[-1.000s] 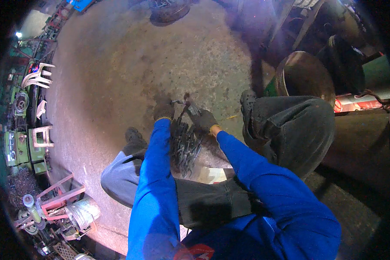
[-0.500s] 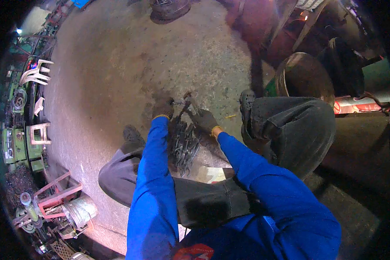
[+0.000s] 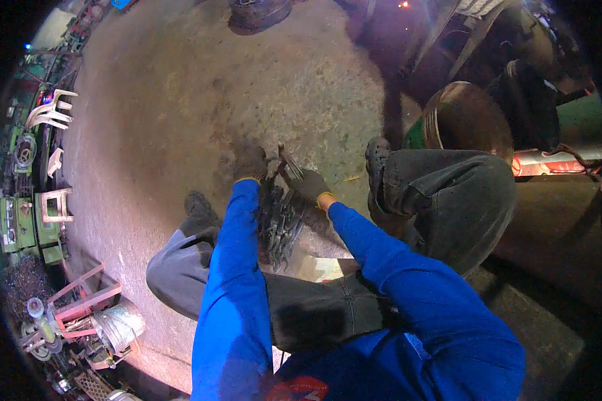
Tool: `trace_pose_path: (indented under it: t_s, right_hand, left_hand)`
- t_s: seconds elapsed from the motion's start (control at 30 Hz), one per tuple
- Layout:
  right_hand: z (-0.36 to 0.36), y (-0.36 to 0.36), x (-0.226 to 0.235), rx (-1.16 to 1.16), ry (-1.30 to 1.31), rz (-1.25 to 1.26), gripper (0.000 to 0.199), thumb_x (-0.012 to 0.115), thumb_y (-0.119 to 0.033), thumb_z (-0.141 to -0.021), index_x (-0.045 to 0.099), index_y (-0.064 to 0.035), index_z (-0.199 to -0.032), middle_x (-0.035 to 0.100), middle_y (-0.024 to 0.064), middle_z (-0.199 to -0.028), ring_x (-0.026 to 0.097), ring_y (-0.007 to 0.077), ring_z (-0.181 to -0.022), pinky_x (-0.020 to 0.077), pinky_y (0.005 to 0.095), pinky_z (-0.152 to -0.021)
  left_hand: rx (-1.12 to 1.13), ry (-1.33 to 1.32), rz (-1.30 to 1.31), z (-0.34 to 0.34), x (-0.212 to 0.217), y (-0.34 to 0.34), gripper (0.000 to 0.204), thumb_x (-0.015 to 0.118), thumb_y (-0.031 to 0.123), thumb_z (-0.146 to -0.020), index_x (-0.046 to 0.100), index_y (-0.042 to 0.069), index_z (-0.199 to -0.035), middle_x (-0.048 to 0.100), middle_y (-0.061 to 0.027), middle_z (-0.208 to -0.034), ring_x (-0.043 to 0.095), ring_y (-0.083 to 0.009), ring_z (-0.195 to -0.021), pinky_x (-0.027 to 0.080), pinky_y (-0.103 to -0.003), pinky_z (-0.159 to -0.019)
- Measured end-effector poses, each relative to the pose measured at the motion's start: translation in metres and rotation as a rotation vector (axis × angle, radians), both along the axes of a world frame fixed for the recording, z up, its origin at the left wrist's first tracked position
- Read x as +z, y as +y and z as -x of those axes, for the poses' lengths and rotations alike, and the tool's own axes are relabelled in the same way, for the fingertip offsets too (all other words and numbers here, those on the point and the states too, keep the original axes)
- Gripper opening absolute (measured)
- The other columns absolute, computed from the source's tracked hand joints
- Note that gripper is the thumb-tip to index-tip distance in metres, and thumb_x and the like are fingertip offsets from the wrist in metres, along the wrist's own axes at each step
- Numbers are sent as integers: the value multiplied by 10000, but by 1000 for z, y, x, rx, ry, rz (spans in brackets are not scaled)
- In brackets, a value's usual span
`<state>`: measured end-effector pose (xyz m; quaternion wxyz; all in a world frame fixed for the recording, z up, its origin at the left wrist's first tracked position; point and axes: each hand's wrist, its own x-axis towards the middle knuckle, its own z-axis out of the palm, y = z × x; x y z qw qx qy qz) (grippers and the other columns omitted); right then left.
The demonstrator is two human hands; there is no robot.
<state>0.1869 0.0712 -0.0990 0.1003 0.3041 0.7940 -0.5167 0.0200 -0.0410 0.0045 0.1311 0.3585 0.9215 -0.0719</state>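
While looking down over the floor (image 3: 180, 120), see a wide drum (image 3: 471, 115) at the upper right, green outside, with open mouth and brown inner wall in view; cannot tell its contents. At the top edge, find a round dark tub (image 3: 259, 19), cut off by the frame and too dim to read inside. At the lower left, notice a pale bucket (image 3: 119, 326) just beside a reddish metal frame (image 3: 90, 301); cannot see into it.

Along the left edge, find a white chair (image 3: 41, 115), a small white stool (image 3: 45, 207) lower down, and green machinery (image 3: 24, 224) near that. Toward the bottom centre, make out a pale sheet (image 3: 329, 269), partly hidden by the dark trousers (image 3: 448, 200). With the bent right knee, block the drum's lower edge from view; with the blue left sleeve (image 3: 231, 301), border the heap's left side. Right of the hands, spot a thin yellow stick (image 3: 351, 178) on the floor.

At centre, have dark metal pieces (image 3: 284, 227) heaped between the sleeves, just below both hands in the frame. With the gloved right hand (image 3: 309, 185), grip a narrow metal tool (image 3: 289, 160), fingers closed around it, pointing to the upper left. Have the gloved left hand (image 3: 251, 164) just left of the tool; cannot tell the bend of its fingers or anything held.
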Motion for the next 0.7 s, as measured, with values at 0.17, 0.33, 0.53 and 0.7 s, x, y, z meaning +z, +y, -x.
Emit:
trace_pose_path:
  t_s: [0.17,0.33,0.53,0.7]
  right_hand:
    - [2,-18,43,-233,174,195,658,677,-582,-916,707,11,-1198,729,313,-1099,701,473,-1068,531,500,-920]
    - [0,-9,26,-82,94,94,715,638,-615,-929,703,44,-1198,720,334,-1118,700,486,-1079,535,517,-915]
    - [-6,-15,45,-233,154,224,677,610,-594,-967,714,46,-1161,731,324,-1081,709,480,-1050,532,521,-900]
    - [1,-18,8,-56,-29,-79,605,606,-544,-991,716,39,-1109,740,284,-985,725,432,-941,529,515,-832]
  left_hand:
    - [26,-55,-117,16,-20,-35,314,679,250,-976,634,108,-1252,675,-248,-1224,621,-456,-1210,502,-568,-998]
    - [-23,14,-199,19,-25,-23,215,672,205,-951,693,89,-1132,688,-250,-1193,620,-479,-1177,485,-573,-1003]
    - [76,91,-241,-2,-18,-38,223,681,171,-930,676,83,-1135,681,-285,-1154,666,-497,-1052,538,-579,-890]
    - [39,-67,-155,18,-15,-30,173,655,207,-950,741,175,-1097,699,-234,-1205,636,-448,-1224,547,-547,-948]
